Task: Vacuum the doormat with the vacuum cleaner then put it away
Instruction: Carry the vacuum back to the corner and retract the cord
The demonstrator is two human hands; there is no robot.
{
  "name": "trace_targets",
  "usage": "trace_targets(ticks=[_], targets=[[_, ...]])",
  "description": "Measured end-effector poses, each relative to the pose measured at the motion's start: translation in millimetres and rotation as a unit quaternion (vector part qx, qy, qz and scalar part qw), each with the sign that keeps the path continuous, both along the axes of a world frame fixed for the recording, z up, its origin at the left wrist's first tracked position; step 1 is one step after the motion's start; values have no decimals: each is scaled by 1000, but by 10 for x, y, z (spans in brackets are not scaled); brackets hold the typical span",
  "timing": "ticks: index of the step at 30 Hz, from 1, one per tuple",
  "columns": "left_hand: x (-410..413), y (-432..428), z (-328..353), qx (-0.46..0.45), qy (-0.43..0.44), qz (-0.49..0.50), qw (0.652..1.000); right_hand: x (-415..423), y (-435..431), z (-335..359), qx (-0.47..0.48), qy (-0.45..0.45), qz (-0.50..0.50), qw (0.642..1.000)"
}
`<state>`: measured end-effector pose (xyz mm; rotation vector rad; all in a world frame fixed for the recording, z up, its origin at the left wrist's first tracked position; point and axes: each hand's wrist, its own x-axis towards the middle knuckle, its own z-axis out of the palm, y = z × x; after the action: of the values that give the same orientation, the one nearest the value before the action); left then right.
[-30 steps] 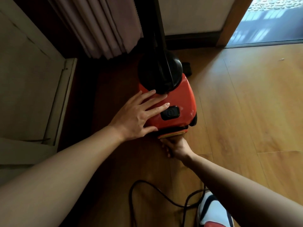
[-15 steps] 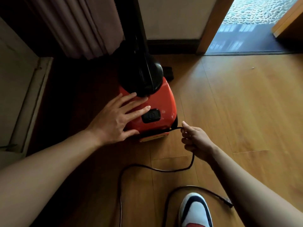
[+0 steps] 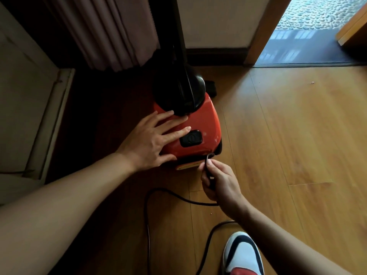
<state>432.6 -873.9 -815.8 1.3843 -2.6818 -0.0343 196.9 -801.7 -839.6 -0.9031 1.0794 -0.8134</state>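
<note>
Cord work suits a light touch: the power cord (image 3: 174, 194) is thin, limp and smooth, likely to loop and snag, so it is best taken close to the housing. The right hand (image 3: 220, 183) does that, thumb and curled fingers pinching the cord just beside its port at the near end of the canister vacuum cleaner (image 3: 206, 124). The left hand (image 3: 151, 139) lies flat on the red shell, fingers straight and spread, holding nothing, seemingly bracing it. The cleaner sits on the wooden floor (image 3: 297, 135) near the curtain (image 3: 111, 32), well apart from the dark mat (image 3: 301, 52) in the doorway. The hard plastic body looks slick and fairly heavy; I judge it better lifted by a handle.
</note>
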Motion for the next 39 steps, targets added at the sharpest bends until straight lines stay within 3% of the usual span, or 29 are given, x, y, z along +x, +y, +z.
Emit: trace_targets(ticks=[6,11,15,27,34,39], targets=[[3,2,-1,-3,9,1,1000,242,109,-34,30,88,21,995],[-17,2,12,-9,21,3,1000,511,89,-22,44,6,19,999],[-32,8,24,0,11,4,1000,746,142,-157,76,-3,52,996],[0,12,-5,1,23,2,1000,599,-116,-728,62,156,120,978],[12,-2,-15,-1,23,-7,1000,370,-221,-818,71,163,104,979],[30,-10,-14,-3,24,-11,1000,53,-369,-804,45,233,121,964]])
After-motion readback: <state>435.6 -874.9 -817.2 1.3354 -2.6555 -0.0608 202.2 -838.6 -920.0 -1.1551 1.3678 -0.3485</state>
